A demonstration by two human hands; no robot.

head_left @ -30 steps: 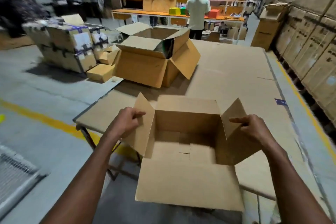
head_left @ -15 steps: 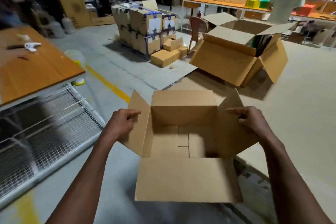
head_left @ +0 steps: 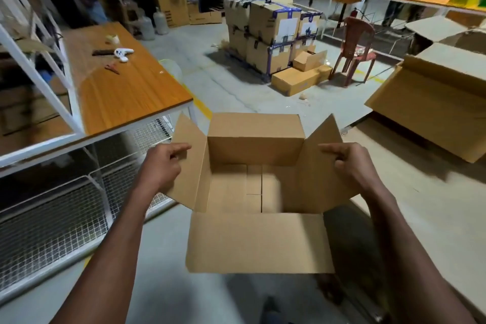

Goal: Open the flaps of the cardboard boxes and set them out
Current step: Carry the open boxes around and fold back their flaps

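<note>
Overhead, plain brown corrugated cardboard box (head_left: 259, 187), rectangular, four flaps splayed.

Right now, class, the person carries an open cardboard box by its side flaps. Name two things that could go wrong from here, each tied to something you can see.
1. The left hand and right hand pinch only the side flaps of the open box, so a flap may bend or tear.
2. The box hangs over bare floor, between the wooden table and the big open box; it could clip either.

Single head-worn wide-angle view, facing forward and down, close above an open cardboard box (head_left: 259, 192); warehouse floor (head_left: 236, 92) beyond.
</note>
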